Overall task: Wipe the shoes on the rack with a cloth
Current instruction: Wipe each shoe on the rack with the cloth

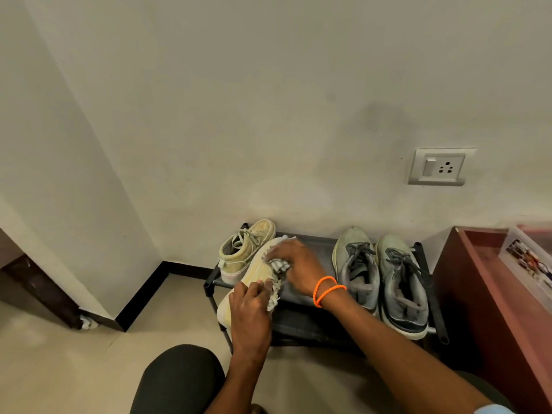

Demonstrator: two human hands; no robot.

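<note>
A pale yellow sneaker lies across the front left of the low black shoe rack, its heel past the rack's edge. My left hand grips the sneaker at its heel and collar. My right hand, with orange bands at the wrist, holds a crumpled grey striped cloth against the sneaker's laces. Its twin yellow sneaker stands at the rack's back left. Two grey-green running shoes stand side by side on the right of the rack.
A reddish-brown cabinet stands close on the rack's right. The wall behind carries a switch and socket plate. A dark wooden piece juts out at the left. My knee is in front of the rack on the tiled floor.
</note>
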